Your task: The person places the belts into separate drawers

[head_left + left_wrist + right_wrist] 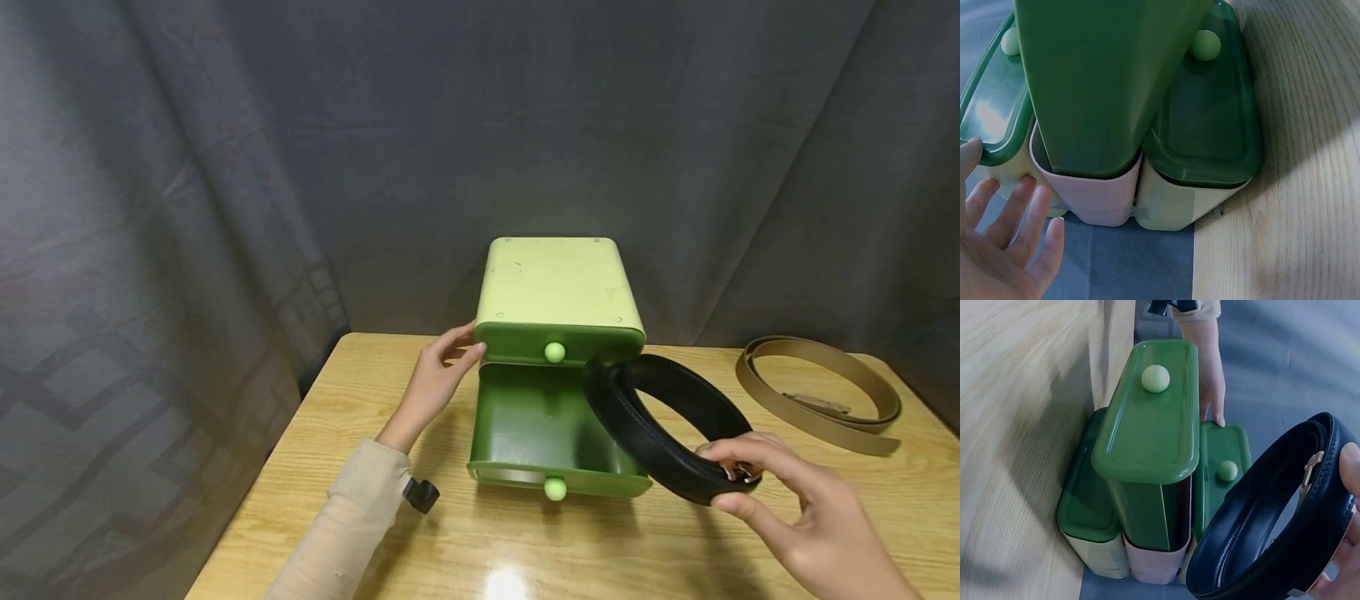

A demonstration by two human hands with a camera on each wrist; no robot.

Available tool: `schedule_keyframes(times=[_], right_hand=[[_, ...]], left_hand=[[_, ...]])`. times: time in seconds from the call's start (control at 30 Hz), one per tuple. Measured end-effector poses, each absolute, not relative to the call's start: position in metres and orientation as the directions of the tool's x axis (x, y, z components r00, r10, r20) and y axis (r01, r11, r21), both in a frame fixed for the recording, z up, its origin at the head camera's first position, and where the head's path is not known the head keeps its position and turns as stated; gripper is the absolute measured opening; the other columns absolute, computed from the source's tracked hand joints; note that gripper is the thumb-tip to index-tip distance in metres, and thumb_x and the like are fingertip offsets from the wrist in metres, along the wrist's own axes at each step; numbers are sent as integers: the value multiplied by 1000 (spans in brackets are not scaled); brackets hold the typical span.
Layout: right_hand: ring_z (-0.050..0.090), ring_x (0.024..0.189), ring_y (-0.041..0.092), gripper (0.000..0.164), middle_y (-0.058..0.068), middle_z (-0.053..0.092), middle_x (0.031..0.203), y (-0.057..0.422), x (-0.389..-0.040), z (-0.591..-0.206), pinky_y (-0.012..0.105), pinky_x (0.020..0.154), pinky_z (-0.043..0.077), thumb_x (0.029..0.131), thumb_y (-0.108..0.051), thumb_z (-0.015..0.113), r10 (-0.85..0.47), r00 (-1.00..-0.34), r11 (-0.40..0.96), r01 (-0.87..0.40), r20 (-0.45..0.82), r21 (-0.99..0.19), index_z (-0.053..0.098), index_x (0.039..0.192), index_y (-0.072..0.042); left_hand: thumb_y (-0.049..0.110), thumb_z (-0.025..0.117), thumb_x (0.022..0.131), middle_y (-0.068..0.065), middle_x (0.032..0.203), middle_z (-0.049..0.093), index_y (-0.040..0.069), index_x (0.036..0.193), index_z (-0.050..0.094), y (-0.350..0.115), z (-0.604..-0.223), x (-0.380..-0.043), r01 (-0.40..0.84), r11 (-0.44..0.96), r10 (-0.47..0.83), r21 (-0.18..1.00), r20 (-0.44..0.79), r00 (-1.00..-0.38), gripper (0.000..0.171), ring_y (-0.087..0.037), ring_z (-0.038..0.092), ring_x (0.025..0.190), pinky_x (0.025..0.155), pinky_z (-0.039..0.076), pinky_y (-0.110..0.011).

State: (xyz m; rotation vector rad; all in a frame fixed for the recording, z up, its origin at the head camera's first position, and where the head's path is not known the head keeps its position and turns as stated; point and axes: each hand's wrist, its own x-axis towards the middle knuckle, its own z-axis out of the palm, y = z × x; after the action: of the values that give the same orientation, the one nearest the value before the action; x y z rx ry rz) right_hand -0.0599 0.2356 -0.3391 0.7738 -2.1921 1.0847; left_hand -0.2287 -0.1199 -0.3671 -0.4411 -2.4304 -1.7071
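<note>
A small chest of drawers (558, 283) has a pale yellow-green top and green fronts with round knobs. Its middle drawer (525, 425) is pulled out, and the part of its inside that shows is bare. My left hand (435, 379) rests against the chest's upper left side, fingers loosely extended, thumb at the edge of the top drawer front (997, 119). In my right hand (817, 512) I pinch a coiled black belt (667, 462) by its buckle end. The coil hangs in the air at the right of the pulled-out drawer, overlapping its corner in the head view.
A coiled tan belt (847, 432) lies on the wooden table (315, 467) at the back right. Grey curtain (420, 167) hangs behind the chest and along the left. The bottom drawer (1210, 125), pushed in, shows in both wrist views.
</note>
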Motion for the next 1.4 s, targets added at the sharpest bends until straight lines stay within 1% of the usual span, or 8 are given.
schedule_keyframes(times=[0.17, 0.23, 0.43, 0.63, 1.07, 1.2, 1.3, 1.4], right_hand=[[58, 99, 1, 39, -8, 66, 109, 230, -62, -338, 10, 90, 40, 78, -22, 80, -295, -656, 505, -724, 695, -470, 69, 112, -6], [57, 100, 1, 39, -7, 66, 109, 228, -63, -337, 11, 91, 39, 77, -18, 81, -304, -655, 488, -730, 691, -478, 69, 112, -5], [55, 94, 5, 39, -3, 67, 105, 219, -67, -337, 14, 81, 41, 76, -12, 83, -333, -632, 414, -765, 700, -494, 69, 112, -4], [55, 100, 5, 51, -5, 66, 106, 209, -68, -334, 15, 89, 40, 67, 2, 85, -383, -659, 428, -748, 647, -508, 69, 114, -9], [55, 98, 6, 50, -10, 65, 107, 187, -80, -339, 16, 87, 41, 70, 2, 83, -447, -644, 402, -765, 621, -504, 69, 115, -15], [54, 100, 5, 52, -14, 65, 107, 183, -85, -341, 17, 88, 40, 70, 2, 83, -447, -662, 415, -749, 602, -516, 68, 115, -19], [54, 100, 7, 49, -11, 66, 106, 180, -89, -345, 16, 88, 39, 71, -2, 83, -445, -642, 394, -767, 625, -507, 69, 115, -18], [54, 97, 9, 44, -6, 66, 103, 177, -94, -352, 16, 88, 38, 74, -7, 82, -447, -597, 352, -802, 667, -482, 69, 115, -15]], left_hand=[[33, 64, 98, -4, 125, 64, 22, 141, 57, -121, -367, -227, 307, 315, 156, 898, 270, -950, 45, -22, 60, 109, 91, 49, -45], [33, 64, 98, -4, 125, 64, 22, 141, 57, -121, -367, -228, 307, 315, 156, 898, 270, -950, 45, -22, 60, 109, 91, 49, -45], [34, 64, 98, -4, 124, 64, 21, 141, 57, -120, -368, -231, 324, 317, 158, 891, 287, -945, 46, -21, 60, 109, 92, 49, -43], [32, 65, 98, -4, 124, 64, 20, 141, 57, -120, -368, -228, 319, 321, 157, 892, 282, -946, 45, -20, 61, 110, 92, 49, -43], [34, 65, 98, -4, 123, 65, 22, 141, 57, -120, -367, -229, 327, 329, 158, 886, 290, -944, 45, -20, 61, 110, 92, 49, -44], [33, 64, 98, -5, 124, 65, 21, 141, 57, -119, -363, -226, 322, 323, 158, 890, 285, -945, 45, -21, 61, 111, 93, 48, -45], [33, 64, 98, -6, 124, 65, 21, 141, 57, -119, -362, -226, 318, 323, 159, 891, 280, -947, 45, -22, 60, 111, 93, 48, -45], [35, 64, 98, -4, 124, 65, 23, 141, 57, -120, -366, -229, 322, 330, 159, 887, 284, -945, 45, -21, 60, 109, 92, 49, -44]])
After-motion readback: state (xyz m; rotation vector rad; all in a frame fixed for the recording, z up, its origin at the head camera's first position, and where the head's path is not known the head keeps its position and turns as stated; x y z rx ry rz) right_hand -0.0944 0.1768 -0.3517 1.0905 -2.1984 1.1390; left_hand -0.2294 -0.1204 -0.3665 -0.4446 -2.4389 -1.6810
